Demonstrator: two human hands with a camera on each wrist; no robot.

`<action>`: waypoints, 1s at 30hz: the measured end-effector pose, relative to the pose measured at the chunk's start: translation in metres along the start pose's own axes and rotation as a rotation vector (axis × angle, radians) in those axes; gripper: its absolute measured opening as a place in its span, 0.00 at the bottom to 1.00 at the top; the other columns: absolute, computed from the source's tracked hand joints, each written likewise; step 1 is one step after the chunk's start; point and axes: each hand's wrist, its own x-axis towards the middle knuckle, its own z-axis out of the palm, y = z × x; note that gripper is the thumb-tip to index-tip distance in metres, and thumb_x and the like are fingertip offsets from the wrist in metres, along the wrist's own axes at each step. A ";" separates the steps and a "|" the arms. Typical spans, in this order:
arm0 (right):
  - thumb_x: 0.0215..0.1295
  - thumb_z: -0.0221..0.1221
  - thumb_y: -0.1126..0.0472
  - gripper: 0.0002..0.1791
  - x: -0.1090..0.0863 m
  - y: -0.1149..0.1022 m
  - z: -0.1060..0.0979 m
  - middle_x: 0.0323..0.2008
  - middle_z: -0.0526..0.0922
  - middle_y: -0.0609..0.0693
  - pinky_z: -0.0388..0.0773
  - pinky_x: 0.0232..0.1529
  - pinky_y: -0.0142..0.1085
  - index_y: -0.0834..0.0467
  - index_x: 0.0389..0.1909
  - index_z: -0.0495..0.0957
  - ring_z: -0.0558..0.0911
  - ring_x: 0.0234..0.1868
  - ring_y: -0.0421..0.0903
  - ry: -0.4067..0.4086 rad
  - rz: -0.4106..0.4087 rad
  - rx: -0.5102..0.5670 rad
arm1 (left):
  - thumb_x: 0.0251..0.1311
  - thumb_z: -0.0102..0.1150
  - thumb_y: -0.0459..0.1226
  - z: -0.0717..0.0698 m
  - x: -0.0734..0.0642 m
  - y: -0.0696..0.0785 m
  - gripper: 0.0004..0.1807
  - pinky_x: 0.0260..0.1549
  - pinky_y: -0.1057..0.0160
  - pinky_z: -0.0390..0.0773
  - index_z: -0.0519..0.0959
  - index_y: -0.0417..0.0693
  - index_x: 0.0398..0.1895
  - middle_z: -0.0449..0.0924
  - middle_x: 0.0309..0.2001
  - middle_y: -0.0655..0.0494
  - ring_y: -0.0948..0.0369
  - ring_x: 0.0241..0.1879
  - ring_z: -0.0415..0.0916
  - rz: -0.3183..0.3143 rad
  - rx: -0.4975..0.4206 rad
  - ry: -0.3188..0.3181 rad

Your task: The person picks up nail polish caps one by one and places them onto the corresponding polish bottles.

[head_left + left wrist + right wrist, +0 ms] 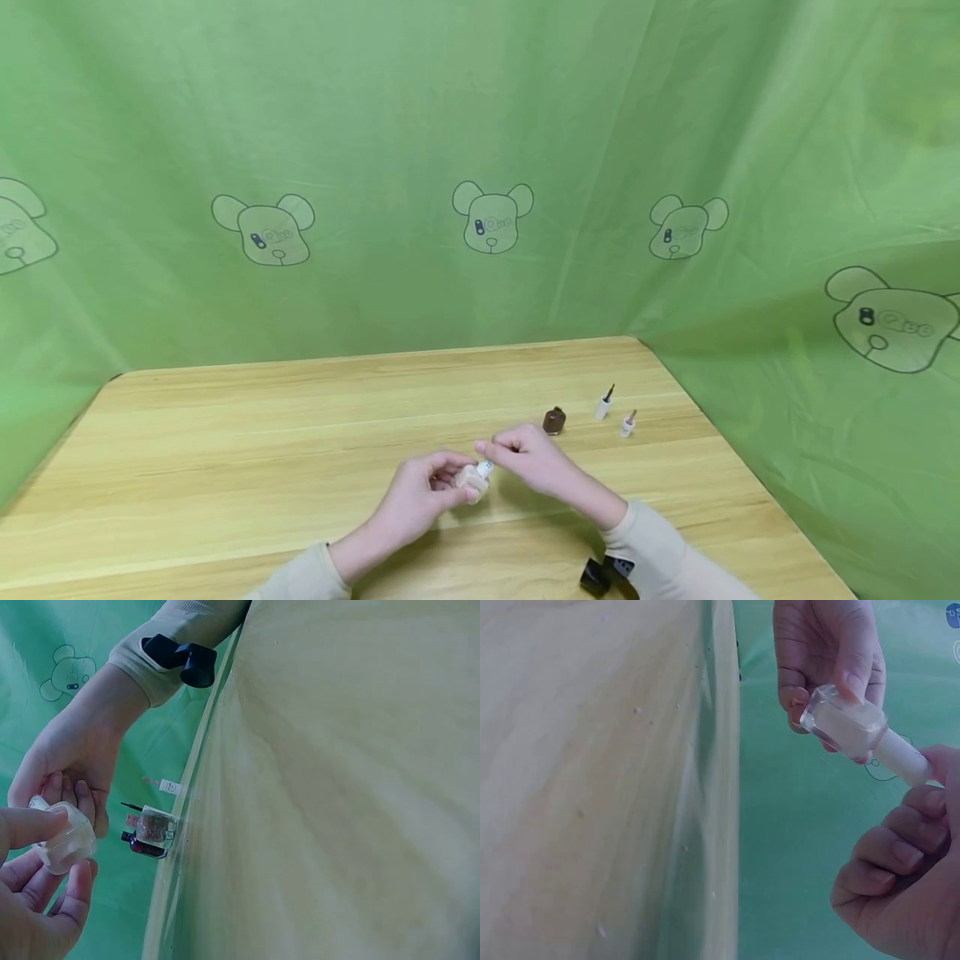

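My left hand (423,496) holds a nail polish bottle (847,724) with pale, milky polish between thumb and fingers, above the table. The bottle lies tilted, its white cap (902,756) directed toward my right hand (528,458). The right thumb and forefinger pinch the end of that cap, and the other fingers curl in toward the palm. In the left wrist view the right hand is behind the bottle, and the cap is mostly hidden by the left thumb.
On the wooden table (262,467), a dark brown polish bottle (554,421) stands beyond my right hand. A pinkish polish bottle (156,826) is beside it. Two white caps (602,408) stand farther right, brushes upward. Green printed curtains (375,125) enclose the table.
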 end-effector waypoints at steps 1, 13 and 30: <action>0.70 0.56 0.53 0.28 0.000 0.000 -0.001 0.10 0.57 0.38 0.53 0.16 0.23 0.59 0.12 0.61 0.55 0.13 0.31 0.004 -0.004 -0.009 | 0.49 0.72 0.35 0.000 0.001 -0.004 0.20 0.35 0.72 0.81 0.81 0.38 0.46 0.84 0.38 0.49 0.66 0.34 0.78 -0.005 0.005 0.004; 0.64 0.62 0.58 0.17 0.003 0.003 -0.014 0.45 0.84 0.53 0.76 0.43 0.32 0.56 0.53 0.78 0.77 0.43 0.41 0.002 -0.117 0.066 | 0.52 0.70 0.39 -0.002 0.003 -0.004 0.22 0.39 0.73 0.81 0.80 0.37 0.50 0.83 0.39 0.47 0.66 0.37 0.77 -0.042 0.013 0.054; 0.60 0.65 0.57 0.04 0.003 0.002 -0.014 0.37 0.84 0.48 0.70 0.41 0.34 0.52 0.35 0.82 0.74 0.37 0.39 0.022 -0.100 -0.004 | 0.52 0.70 0.37 -0.002 0.002 -0.002 0.21 0.38 0.72 0.81 0.80 0.36 0.48 0.83 0.38 0.46 0.66 0.36 0.78 -0.040 -0.009 0.039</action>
